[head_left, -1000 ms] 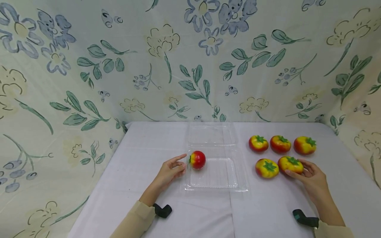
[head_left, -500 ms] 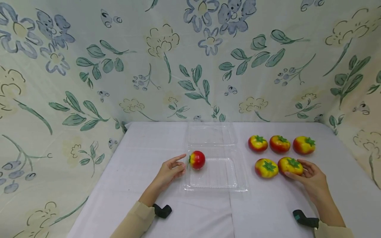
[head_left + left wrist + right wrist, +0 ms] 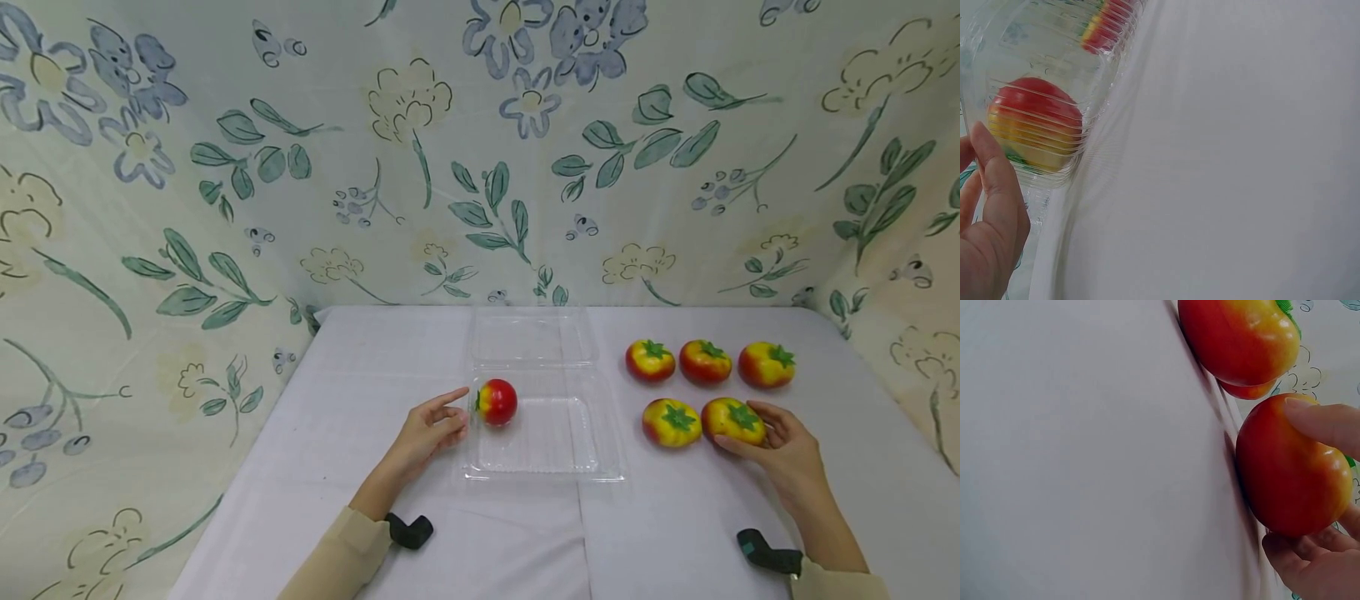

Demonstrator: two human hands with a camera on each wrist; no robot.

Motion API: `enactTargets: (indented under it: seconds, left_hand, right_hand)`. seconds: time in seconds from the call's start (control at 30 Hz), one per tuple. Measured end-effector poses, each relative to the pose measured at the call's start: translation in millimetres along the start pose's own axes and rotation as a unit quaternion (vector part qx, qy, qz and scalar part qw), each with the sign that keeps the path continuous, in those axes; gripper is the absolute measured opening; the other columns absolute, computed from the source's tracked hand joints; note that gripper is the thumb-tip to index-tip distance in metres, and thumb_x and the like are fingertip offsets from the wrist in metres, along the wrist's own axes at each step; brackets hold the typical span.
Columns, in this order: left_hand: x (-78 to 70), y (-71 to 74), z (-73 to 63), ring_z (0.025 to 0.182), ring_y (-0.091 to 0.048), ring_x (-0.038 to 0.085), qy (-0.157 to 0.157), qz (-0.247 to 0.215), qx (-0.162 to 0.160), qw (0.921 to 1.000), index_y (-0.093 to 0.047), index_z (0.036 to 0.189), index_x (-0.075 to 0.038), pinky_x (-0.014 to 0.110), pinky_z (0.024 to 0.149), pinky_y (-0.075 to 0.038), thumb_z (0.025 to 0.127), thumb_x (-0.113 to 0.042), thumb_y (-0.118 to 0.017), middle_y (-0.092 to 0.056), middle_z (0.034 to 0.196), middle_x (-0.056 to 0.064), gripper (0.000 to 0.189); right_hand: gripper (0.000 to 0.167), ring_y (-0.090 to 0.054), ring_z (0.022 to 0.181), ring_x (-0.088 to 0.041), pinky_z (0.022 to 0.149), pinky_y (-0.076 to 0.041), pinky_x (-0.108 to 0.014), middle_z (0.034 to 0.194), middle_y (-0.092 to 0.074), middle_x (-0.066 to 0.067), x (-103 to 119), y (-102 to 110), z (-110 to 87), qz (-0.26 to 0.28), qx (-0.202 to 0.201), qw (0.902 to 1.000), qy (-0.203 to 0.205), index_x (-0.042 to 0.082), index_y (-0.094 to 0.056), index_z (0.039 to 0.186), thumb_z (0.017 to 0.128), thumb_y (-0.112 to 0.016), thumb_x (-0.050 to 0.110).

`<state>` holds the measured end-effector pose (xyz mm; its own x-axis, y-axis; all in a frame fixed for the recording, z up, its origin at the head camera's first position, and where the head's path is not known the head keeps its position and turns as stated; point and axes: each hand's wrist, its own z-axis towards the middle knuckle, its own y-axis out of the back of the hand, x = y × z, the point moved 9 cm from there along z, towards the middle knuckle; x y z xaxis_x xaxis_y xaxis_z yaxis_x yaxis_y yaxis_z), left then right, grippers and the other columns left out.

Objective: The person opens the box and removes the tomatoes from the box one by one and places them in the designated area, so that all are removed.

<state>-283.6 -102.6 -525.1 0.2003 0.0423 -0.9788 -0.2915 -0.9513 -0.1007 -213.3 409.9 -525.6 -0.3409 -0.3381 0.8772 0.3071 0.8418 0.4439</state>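
A clear plastic clamshell box (image 3: pixel 536 446) lies unfolded mid-table with one red and yellow persimmon (image 3: pixel 498 402) in its left back part. At its left rim, my left hand (image 3: pixel 422 433) has thumb and fingertips on the edge; the left wrist view shows the fingertips (image 3: pixel 984 140) right at the plastic wall beside the fruit. On the right, my right hand (image 3: pixel 795 454) grips another persimmon (image 3: pixel 731 419), thumb on its near side and fingers round its right side. In the right wrist view this persimmon (image 3: pixel 1291 469) sits low over the white cloth.
Close left of the gripped fruit is one more persimmon (image 3: pixel 672 423). A back row holds three others, including the leftmost persimmon (image 3: pixel 650 362). The box's lid half (image 3: pixel 534 337) lies behind its base. A flowered curtain (image 3: pixel 420 242) rises behind the white-covered table (image 3: pixel 360 350).
The persimmon in my right hand has shifted and tipped very slightly toward the near right, with the fingers moving along. My left hand and the clamshell box stay put.
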Motion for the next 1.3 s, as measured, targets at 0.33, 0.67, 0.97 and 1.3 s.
enactTargets:
  seconds: [0.33, 0.67, 0.97, 1.3]
  left_hand:
    - [-2.1, -1.5, -0.5, 0.077, -0.064, 0.015, -0.001, -0.019, 0.0, 0.9998, -0.052, 0.145, -0.009, 0.023, 0.077, -0.058, 0.095, -0.009, -0.069, -0.062, 0.101, 0.011, 0.054]
    - [-2.0, -1.5, 0.0, 0.077, -0.063, 0.015, 0.009, -0.033, -0.001, 0.9994, -0.052, 0.145, -0.007, 0.023, 0.076, -0.058, 0.094, -0.006, -0.069, -0.062, 0.1, 0.01, 0.053]
    - [-1.5, -1.5, 0.7, 0.078, -0.063, 0.015, 0.009, -0.031, 0.002, 0.9995, -0.051, 0.145, -0.007, 0.023, 0.077, -0.058, 0.094, -0.006, -0.068, -0.062, 0.101, 0.01, 0.054]
    - [-0.9, -0.7, -0.1, 0.078, -0.063, 0.015, 0.015, -0.025, -0.003, 0.9996, -0.052, 0.145, -0.008, 0.023, 0.077, -0.058, 0.095, -0.008, -0.069, -0.062, 0.1, 0.01, 0.053]
  right_hand:
    - [0.091, -0.021, 0.147, -0.039, 0.118, -0.019, -0.044, 0.16, -0.024, -0.022, 9, 1, -5.5, -0.021, -0.007, 0.9994, 0.026, 0.01, -0.025, 0.158, 0.088, -0.078, 0.033]
    - [0.087, -0.016, 0.148, -0.038, 0.119, -0.015, -0.051, 0.159, -0.026, -0.023, 35, 4, -17.9, -0.04, -0.021, 0.9962, 0.075, 0.007, -0.027, 0.156, 0.089, -0.077, 0.03]
    - [0.084, -0.018, 0.146, -0.044, 0.115, -0.016, -0.063, 0.157, -0.028, -0.025, 66, -2, -31.0, -0.051, -0.014, 0.9923, 0.112, 0.008, -0.031, 0.156, 0.089, -0.077, 0.032]
    - [0.078, -0.026, 0.144, -0.042, 0.115, -0.023, -0.058, 0.155, -0.035, -0.022, 92, -22, -44.9, -0.047, 0.002, 0.9889, 0.141, 0.007, -0.033, 0.154, 0.091, -0.074, 0.03]
